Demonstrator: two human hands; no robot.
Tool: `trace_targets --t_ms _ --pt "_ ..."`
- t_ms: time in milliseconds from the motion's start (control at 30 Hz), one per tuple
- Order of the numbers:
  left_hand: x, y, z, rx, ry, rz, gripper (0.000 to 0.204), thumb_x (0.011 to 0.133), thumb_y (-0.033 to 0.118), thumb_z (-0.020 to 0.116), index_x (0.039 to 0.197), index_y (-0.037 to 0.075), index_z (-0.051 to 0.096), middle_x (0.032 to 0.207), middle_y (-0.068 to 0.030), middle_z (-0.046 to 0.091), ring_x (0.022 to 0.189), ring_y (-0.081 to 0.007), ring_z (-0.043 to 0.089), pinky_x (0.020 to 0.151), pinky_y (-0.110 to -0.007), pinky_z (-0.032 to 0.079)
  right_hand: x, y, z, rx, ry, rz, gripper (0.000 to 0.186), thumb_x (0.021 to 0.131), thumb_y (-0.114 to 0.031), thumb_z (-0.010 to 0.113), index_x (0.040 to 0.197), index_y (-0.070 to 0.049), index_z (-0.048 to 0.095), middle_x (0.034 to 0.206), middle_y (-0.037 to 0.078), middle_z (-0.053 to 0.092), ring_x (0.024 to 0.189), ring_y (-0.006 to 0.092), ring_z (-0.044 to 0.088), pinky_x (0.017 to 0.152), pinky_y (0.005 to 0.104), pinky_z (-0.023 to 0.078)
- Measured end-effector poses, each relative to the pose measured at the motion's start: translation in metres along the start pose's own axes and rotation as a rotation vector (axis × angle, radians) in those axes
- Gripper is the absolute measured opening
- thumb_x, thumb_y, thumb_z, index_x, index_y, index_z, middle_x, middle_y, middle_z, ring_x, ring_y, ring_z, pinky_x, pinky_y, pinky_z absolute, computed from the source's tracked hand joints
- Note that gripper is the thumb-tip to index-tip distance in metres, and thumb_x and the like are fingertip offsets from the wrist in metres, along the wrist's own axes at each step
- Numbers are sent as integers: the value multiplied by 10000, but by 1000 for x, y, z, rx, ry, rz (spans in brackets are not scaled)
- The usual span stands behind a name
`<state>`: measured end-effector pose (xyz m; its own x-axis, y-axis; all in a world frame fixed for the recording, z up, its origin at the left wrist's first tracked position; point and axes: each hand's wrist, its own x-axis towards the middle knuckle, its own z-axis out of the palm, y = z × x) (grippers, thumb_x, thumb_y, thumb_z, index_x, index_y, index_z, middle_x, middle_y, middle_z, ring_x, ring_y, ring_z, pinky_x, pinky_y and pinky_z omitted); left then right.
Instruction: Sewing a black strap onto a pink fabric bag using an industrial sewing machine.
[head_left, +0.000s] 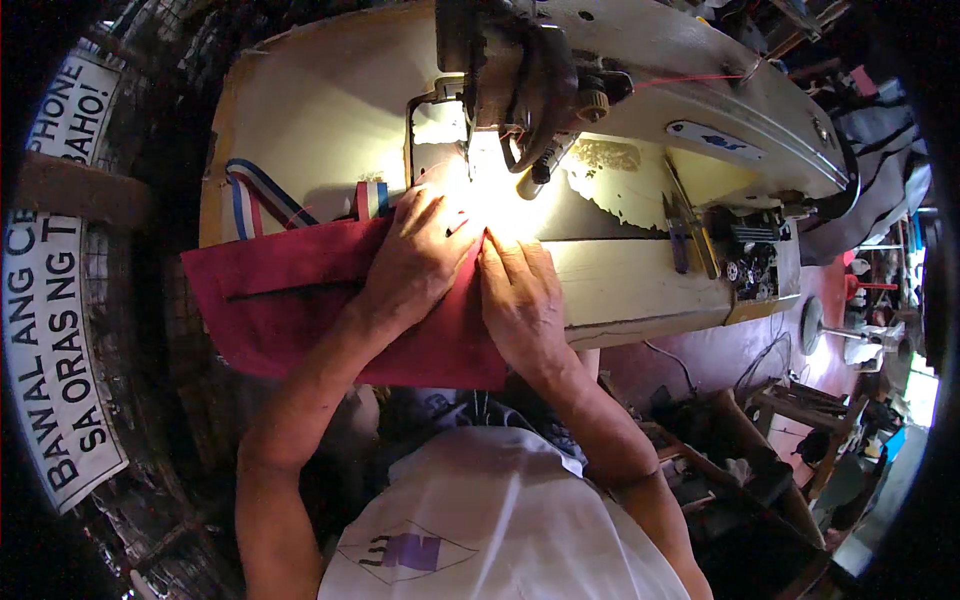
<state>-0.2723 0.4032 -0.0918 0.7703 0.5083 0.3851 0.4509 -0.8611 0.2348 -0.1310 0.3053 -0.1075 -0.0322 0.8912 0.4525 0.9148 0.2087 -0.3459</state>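
A piece of dark red cloth (420, 345) with a dark slit across it lies on the sewing machine bed and hangs over its near edge. My left hand (425, 245) rests on the cloth's upper part, fingers bent and pressing it close to the needle area. Beside it, my right hand (525, 300) grips the cloth's right edge with its fingertips together. The sewing machine head (510, 70) stands just beyond both hands, its lamp glaring over the fingertips. A striped blue, white and red ribbon (265, 190) loops out from behind the cloth at the left.
Thread snips (678, 235) and a yellow-handled tool (703, 235) lie on the bed to the right, near a dark winding mechanism (755, 260). Red thread (690, 78) runs along the machine arm. White lettered signs (55, 360) hang at left; a fan (812, 325) stands at right.
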Motion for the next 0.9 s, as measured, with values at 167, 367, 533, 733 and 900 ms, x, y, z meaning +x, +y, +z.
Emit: trace_targets --t_ms 167,367,533,733,900 --pt "2 -3 -1 -15 39 20 335 814 143 585 1117 26 669 1146 -104 626 1172 -275 552 1090 -440 396 2 3 2 -19 -36 -46 469 787 -76 577 1218 109 592 1230 217 587 1130 346 551 984 448 455" --pt "16 -22 -2 -34 65 22 308 802 129 612 1082 20 681 1111 -98 625 1113 -266 574 1008 -424 438 22 5 5 51 -81 17 390 816 -5 616 1201 56 623 1276 190 598 1192 344 567 1024 446 438" --pt "24 -32 -3 37 57 20 295 795 116 630 1068 21 687 1099 -90 617 1070 -257 583 977 -404 445 37 10 9 92 -80 55 360 824 3 601 1177 67 629 1223 206 623 1153 359 600 986 443 474" --pt "26 -33 -3 20 49 10 280 800 112 632 1060 27 687 1097 -81 608 1051 -242 583 984 -396 433 42 13 18 148 -21 48 354 781 -8 572 1128 41 622 1029 201 621 918 378 591 844 476 475" --pt "25 -32 0 76 82 14 288 806 116 625 1073 20 679 1104 -85 603 1051 -247 577 977 -395 434 42 15 17 147 -37 60 362 795 -8 572 1150 37 624 1024 193 632 919 376 597 831 469 486"
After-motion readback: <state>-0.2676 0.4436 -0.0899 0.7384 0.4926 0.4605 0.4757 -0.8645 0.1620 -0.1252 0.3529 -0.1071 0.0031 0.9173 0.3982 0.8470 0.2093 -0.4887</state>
